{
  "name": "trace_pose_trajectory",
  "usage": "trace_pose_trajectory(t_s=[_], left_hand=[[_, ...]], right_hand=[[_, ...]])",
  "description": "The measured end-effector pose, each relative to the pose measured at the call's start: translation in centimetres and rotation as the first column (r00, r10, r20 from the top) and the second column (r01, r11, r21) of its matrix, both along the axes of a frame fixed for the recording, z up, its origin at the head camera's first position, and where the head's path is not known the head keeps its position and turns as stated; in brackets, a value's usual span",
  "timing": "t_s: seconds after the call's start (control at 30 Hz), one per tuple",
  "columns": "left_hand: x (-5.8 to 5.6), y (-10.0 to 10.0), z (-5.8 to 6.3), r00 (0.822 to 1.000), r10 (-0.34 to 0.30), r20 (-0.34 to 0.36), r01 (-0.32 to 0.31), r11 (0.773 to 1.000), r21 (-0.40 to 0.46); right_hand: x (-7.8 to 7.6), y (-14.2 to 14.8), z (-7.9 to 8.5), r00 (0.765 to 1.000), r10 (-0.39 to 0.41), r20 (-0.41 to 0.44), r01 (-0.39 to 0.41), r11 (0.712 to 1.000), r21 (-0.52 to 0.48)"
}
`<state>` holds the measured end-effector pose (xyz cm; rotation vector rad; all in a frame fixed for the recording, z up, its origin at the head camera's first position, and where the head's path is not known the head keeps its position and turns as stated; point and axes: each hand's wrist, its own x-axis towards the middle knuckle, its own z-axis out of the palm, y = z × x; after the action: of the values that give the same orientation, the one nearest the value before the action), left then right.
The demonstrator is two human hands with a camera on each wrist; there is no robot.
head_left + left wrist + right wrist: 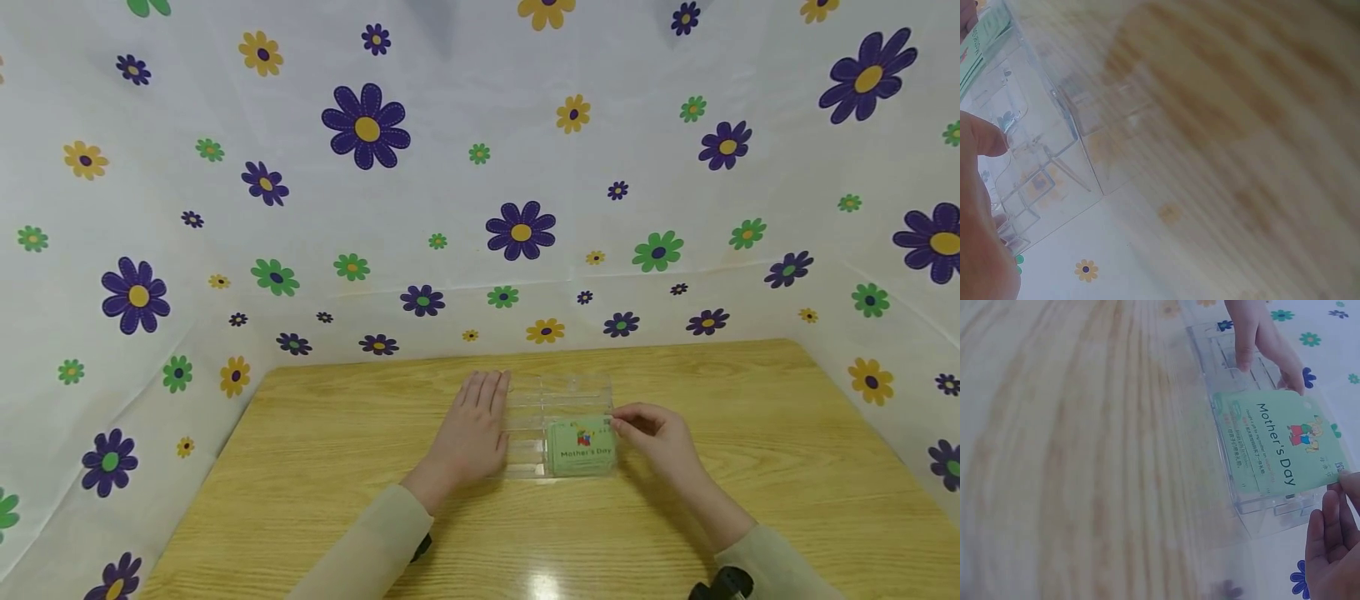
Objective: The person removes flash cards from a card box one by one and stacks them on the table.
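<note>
A clear plastic tiered card holder [525, 414] lies on the wooden table, its compartments in two columns. Green cards printed "Mother's Day" [582, 447] sit in its front right compartment, and the right wrist view shows more than one card there [1279, 440]. My right hand [660, 442] pinches the top card's upper right corner between thumb and fingers. My left hand [472, 429] lies over the holder's left side with fingers stretched forward. From the left wrist view, its thumb [988, 137] is against the clear plastic.
The wooden tabletop [337, 458] spreads around the holder on all sides. A white cloth with printed flowers [450, 192] hangs behind the table and along both sides.
</note>
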<state>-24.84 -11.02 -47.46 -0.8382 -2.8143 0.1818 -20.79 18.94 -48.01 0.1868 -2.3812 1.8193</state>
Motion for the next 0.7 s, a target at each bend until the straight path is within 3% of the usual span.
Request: trace_pose_trajectory(t_s=[0.23,0.7], left_hand=[[-0.2,-0.1,-0.4,0.999,-0.005,-0.039,0.005,1.000,-0.010],[-0.2,-0.1,-0.4,0.999,-0.006,-0.041,0.006,1.000,-0.008]], right_hand=[[-0.2,-0.1,0.2,1.000,-0.015,0.020,0.016,0.999,-0.036],[-0.3,0.0,1.2,0.997,-0.055,0.058,0.057,0.998,-0.031]])
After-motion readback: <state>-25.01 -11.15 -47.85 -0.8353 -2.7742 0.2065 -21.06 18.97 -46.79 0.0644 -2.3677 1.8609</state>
